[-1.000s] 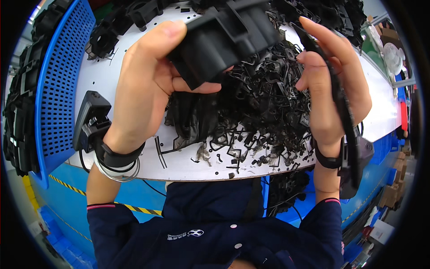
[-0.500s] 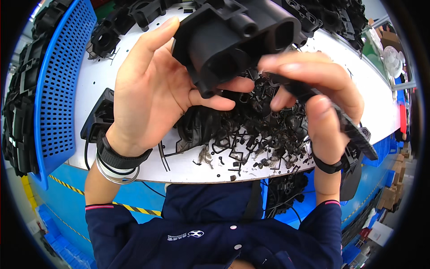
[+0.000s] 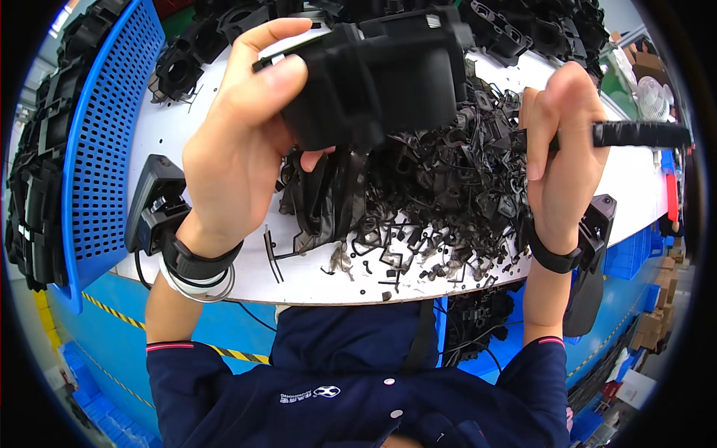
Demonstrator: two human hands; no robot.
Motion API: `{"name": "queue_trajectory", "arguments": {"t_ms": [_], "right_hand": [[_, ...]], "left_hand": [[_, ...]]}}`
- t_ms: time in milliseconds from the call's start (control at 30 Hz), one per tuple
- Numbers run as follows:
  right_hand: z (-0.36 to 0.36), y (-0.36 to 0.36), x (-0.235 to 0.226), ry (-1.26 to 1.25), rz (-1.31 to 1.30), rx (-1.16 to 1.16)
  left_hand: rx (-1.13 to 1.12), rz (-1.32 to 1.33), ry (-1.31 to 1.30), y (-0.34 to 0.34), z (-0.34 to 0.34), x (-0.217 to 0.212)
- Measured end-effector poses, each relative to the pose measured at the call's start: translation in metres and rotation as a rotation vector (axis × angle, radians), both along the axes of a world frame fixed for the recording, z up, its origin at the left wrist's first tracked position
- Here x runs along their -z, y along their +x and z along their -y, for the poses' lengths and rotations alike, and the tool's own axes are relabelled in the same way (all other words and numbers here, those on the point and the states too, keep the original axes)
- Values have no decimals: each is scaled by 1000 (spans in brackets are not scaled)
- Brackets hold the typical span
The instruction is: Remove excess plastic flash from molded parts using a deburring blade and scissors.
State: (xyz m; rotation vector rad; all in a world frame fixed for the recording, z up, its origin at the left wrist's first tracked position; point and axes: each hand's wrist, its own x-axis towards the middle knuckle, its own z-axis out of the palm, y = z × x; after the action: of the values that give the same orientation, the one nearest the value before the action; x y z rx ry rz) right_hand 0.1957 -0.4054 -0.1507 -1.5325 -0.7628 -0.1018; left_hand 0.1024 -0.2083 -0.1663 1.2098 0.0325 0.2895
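Observation:
My left hand (image 3: 243, 138) grips a large black moulded plastic part (image 3: 381, 82) by its left end, thumb on the near face, and holds it above the table. The part is slightly blurred. To its right, my right hand (image 3: 567, 142) is closed around a slim, dark-handled tool (image 3: 642, 134). The handle sticks out to the right past my hand, and a short dark end shows left of my fingers; the tool's kind cannot be made out. A gap separates the tool from the part. Beneath both hands lies a heap of black plastic scraps (image 3: 448, 179).
A blue perforated basket (image 3: 101, 149) holding black parts stands at the left. More black moulded parts (image 3: 515, 30) line the back of the white table (image 3: 635, 187). Small offcuts (image 3: 396, 257) are scattered by the front edge. A white fan (image 3: 653, 97) stands at the far right.
My left hand has turned the part so a flatter side shows, with the thumb now over it. The right hand has drawn away to the right, and the tool now points sideways.

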Motion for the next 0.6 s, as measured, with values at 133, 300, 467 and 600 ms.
{"name": "queue_trajectory", "arguments": {"t_ms": [133, 300, 467, 600], "right_hand": [[4, 18, 8, 87, 83, -110], [-3, 6, 1, -7, -59, -32], [5, 8, 1, -28, -128, -49], [2, 9, 0, 103, -72, -135]], "left_hand": [[-12, -46, 317, -1, 2, -4], [0, 10, 281, 1, 6, 0], [54, 69, 310, 2, 4, -1], [77, 120, 309, 2, 5, 1]]}}
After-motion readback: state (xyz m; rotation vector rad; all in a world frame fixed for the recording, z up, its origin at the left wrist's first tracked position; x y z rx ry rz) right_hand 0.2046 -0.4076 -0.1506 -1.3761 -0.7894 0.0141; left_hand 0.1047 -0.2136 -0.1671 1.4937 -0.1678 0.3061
